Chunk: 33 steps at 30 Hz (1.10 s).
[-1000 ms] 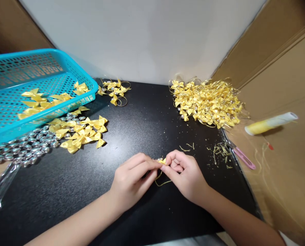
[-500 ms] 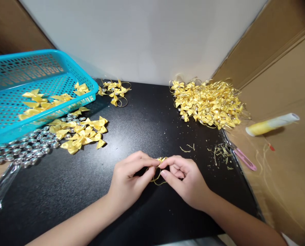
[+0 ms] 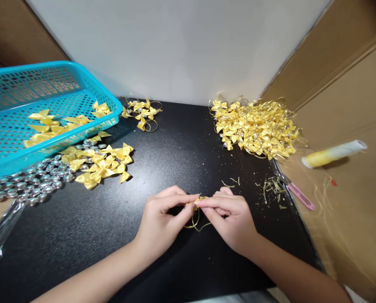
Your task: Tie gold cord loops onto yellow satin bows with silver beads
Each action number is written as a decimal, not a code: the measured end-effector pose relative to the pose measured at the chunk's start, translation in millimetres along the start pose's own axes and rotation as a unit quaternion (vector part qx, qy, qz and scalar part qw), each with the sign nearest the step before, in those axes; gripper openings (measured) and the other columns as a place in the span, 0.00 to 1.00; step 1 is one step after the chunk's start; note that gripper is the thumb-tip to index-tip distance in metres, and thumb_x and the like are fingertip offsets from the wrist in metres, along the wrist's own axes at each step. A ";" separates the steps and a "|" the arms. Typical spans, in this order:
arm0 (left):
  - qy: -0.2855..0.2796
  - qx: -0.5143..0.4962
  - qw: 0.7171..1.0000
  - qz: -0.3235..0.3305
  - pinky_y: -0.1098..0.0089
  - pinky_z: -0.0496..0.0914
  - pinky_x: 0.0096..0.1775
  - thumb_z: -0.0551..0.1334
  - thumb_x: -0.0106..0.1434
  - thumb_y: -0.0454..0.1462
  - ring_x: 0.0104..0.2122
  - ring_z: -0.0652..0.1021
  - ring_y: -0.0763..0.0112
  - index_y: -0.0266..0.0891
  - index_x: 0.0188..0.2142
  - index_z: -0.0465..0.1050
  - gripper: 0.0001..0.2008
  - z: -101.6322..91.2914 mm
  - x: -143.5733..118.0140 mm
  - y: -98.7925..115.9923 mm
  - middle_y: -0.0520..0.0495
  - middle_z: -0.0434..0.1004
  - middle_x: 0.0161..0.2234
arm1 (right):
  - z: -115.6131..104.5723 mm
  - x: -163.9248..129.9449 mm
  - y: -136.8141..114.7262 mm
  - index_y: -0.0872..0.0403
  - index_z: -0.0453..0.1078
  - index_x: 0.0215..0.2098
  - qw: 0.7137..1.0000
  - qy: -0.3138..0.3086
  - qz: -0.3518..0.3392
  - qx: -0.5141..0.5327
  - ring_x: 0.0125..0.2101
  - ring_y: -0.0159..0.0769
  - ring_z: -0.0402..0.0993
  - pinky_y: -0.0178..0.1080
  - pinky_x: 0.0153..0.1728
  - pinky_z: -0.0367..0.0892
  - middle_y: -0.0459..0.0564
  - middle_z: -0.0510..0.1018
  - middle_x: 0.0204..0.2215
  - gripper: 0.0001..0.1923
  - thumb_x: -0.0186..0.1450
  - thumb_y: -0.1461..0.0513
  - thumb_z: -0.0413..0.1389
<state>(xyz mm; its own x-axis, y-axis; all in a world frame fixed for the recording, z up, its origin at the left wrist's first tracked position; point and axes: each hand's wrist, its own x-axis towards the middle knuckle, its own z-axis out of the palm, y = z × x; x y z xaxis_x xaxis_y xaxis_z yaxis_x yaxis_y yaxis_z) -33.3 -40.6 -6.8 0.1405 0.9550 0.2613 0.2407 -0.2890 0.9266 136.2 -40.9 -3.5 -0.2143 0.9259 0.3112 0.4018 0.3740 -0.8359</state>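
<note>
My left hand [image 3: 165, 214] pinches a small yellow ribbon bow [image 3: 191, 205], mostly hidden behind the fingertips. Against it, my right hand [image 3: 230, 216] is closed with thumb and forefinger together on the thin gold cord [image 3: 203, 227] tied to the bow. The cord hangs in a loop below the fingers, over the black tabletop [image 3: 175, 269]. To the left lie loose yellow bows [image 3: 105, 166] and several silver beads [image 3: 39, 181].
A turquoise basket [image 3: 89, 84] holding bows stands at the left. Bows with cord loops form a big pile [image 3: 257, 128] at the back right and a small group [image 3: 143, 110] at the back. Pink-handled scissors [image 3: 300, 195], cord scraps [image 3: 273, 187] and a yellow-white tube [image 3: 334, 153] lie right.
My right thumb and forefinger have straightened and closed together at the bow, and the other fingers have curled. The cord's loop and tail have shifted slightly beneath my hands.
</note>
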 end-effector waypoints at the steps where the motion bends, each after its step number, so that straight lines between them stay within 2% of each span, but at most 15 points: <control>1: -0.005 -0.011 1.000 -0.018 0.76 0.70 0.23 0.64 0.57 0.28 0.23 0.76 0.75 0.39 0.34 0.83 0.10 0.2 0.5 -0.3 0.49 0.77 0.23 | -0.9 1.6 0.7 0.51 0.79 0.27 1.000 0.002 -0.005 -0.008 0.16 0.25 0.58 0.38 0.31 0.57 0.37 0.63 0.10 0.12 0.61 0.69 0.54; 3: -0.016 -0.035 0.998 -0.057 0.77 0.69 0.22 0.64 0.57 0.29 0.22 0.75 0.75 0.38 0.33 0.83 0.08 0.5 1.3 -1.2 0.48 0.77 0.23 | -2.5 4.0 2.2 0.52 0.79 0.27 1.000 -0.020 0.023 -0.001 0.16 0.25 0.55 0.38 0.30 0.56 0.36 0.60 0.10 0.09 0.60 0.67 0.57; 6: -0.026 -0.058 0.993 -0.100 0.78 0.68 0.20 0.65 0.57 0.31 0.20 0.74 0.76 0.38 0.32 0.83 0.06 0.7 1.8 -2.9 0.48 0.77 0.24 | -2.5 5.1 4.9 0.54 0.78 0.29 0.986 -0.080 0.133 0.060 0.16 0.24 0.50 0.34 0.23 0.53 0.36 0.59 0.12 0.04 0.56 0.62 0.61; 8: -0.028 -0.058 0.992 -0.113 0.78 0.68 0.21 0.65 0.57 0.32 0.21 0.74 0.76 0.38 0.32 0.83 0.06 1.0 2.1 -3.7 0.48 0.77 0.24 | -1.2 4.6 6.7 0.54 0.77 0.27 0.981 -0.083 0.165 0.060 0.17 0.25 0.50 0.34 0.22 0.53 0.37 0.60 0.13 0.04 0.55 0.61 0.63; 11: -0.027 -0.053 0.991 -0.124 0.78 0.68 0.22 0.65 0.57 0.33 0.21 0.74 0.76 0.38 0.31 0.83 0.06 1.6 2.9 -4.2 0.48 0.77 0.24 | 0.6 4.4 8.7 0.54 0.74 0.24 0.991 -0.056 0.120 -0.006 0.17 0.25 0.52 0.37 0.31 0.58 0.35 0.57 0.12 0.04 0.56 0.62 0.62; 14: -0.021 -0.052 0.991 -0.124 0.78 0.69 0.22 0.65 0.57 0.33 0.22 0.76 0.75 0.38 0.31 0.83 0.06 2.1 3.3 -4.1 0.47 0.78 0.24 | 1.4 5.3 10.2 0.54 0.71 0.24 0.996 -0.039 0.059 -0.049 0.15 0.23 0.51 0.39 0.35 0.58 0.32 0.56 0.11 0.06 0.59 0.63 0.60; 17: -0.018 -0.038 0.994 -0.102 0.78 0.68 0.23 0.65 0.58 0.33 0.22 0.75 0.75 0.39 0.31 0.83 0.05 2.5 2.6 -4.0 0.48 0.78 0.24 | 2.7 6.2 11.2 0.53 0.70 0.25 0.997 -0.003 0.020 -0.072 0.14 0.23 0.52 0.39 0.35 0.57 0.33 0.58 0.11 0.07 0.61 0.63 0.59; 23: -0.009 0.000 1.000 -0.022 0.78 0.68 0.24 0.65 0.59 0.30 0.24 0.75 0.76 0.39 0.34 0.82 0.07 3.8 -1.9 -4.8 0.49 0.78 0.24 | 6.2 5.0 10.9 0.53 0.70 0.25 0.992 0.057 -0.016 -0.115 0.15 0.25 0.56 0.38 0.34 0.55 0.35 0.63 0.11 0.06 0.61 0.64 0.59; 29: 0.003 0.050 0.995 0.086 0.78 0.70 0.28 0.64 0.59 0.26 0.25 0.77 0.77 0.36 0.37 0.81 0.09 1.6 -3.0 -4.7 0.49 0.78 0.26 | 6.5 4.1 8.4 0.52 0.70 0.25 0.996 0.048 0.019 -0.067 0.15 0.26 0.54 0.38 0.32 0.56 0.33 0.56 0.11 0.06 0.61 0.63 0.59; 33: 0.005 0.057 0.992 0.111 0.79 0.71 0.29 0.64 0.59 0.25 0.26 0.77 0.77 0.35 0.38 0.80 0.09 0.4 -2.2 -3.2 0.48 0.78 0.27 | 7.9 1.9 5.3 0.53 0.69 0.25 0.999 0.033 0.022 -0.028 0.14 0.23 0.51 0.39 0.35 0.58 0.31 0.53 0.11 0.07 0.61 0.64 0.59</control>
<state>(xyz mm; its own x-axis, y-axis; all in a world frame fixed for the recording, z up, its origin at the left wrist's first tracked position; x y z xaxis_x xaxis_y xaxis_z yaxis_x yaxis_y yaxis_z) -34.0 -41.8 -10.4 0.1925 0.8670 0.4597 0.3112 -0.4982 0.8093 130.8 -37.6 -10.9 -0.1368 0.9422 0.3059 0.4584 0.3339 -0.8236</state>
